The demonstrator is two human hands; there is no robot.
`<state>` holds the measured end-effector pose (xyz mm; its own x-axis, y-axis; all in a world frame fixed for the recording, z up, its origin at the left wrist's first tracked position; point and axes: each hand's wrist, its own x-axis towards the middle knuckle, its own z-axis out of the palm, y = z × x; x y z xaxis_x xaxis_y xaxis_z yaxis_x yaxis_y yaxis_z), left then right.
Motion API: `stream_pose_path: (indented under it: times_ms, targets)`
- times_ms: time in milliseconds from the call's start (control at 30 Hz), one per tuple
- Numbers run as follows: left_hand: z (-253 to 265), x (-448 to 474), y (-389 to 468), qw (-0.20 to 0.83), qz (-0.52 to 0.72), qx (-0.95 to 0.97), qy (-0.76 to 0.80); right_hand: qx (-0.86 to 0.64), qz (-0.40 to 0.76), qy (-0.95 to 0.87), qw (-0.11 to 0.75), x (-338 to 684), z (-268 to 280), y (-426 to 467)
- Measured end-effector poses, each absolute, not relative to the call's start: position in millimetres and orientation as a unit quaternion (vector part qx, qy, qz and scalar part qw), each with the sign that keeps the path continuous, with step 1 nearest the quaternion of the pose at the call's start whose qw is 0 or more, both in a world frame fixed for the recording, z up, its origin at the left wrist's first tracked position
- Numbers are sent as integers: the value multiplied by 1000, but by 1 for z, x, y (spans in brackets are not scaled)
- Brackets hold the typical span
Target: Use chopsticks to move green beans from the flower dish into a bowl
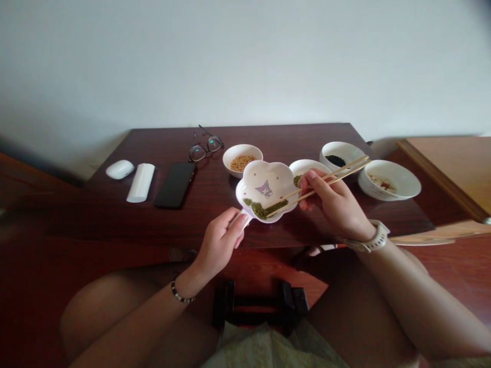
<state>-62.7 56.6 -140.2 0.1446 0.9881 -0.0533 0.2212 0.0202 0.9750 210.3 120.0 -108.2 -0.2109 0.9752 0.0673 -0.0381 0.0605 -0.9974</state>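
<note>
My left hand (219, 240) grips the flower dish (268, 190) tilted at the desk's (153, 225) near edge; my right hand (333, 204) pinches 2 chopsticks (322, 183) among pooled green beans (264, 209).

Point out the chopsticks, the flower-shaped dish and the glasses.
chopsticks (337, 176), head view, mid-shaft above the right hand.
flower-shaped dish (268, 180), head view, bare inner surface.
glasses (205, 148), head view, the lens frame.

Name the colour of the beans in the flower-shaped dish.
Green; the beans lie along the dish's lower edge, clearest in the head view.
</note>
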Motion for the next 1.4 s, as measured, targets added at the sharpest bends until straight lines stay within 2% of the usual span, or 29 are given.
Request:
stream_pose_path:
  times_ms: [400,567,733,1167,1400]
  targets:
    - [-138,-62,56,484,391,582,524,-435,501,-568,487,205,-108,118]
    - [-139,-62,56,484,391,580,526,-430,530,-540,493,208,-106,118]
    - [-139,-62,56,484,394,578,526,-416,551,-556,463,208,-107,117]
    - [-138,-61,56,484,392,582,523,-427,497,-582,482,205,-105,116]
    - [-138,-62,57,483,388,584,524,-415,545,-563,463,206,-108,117]
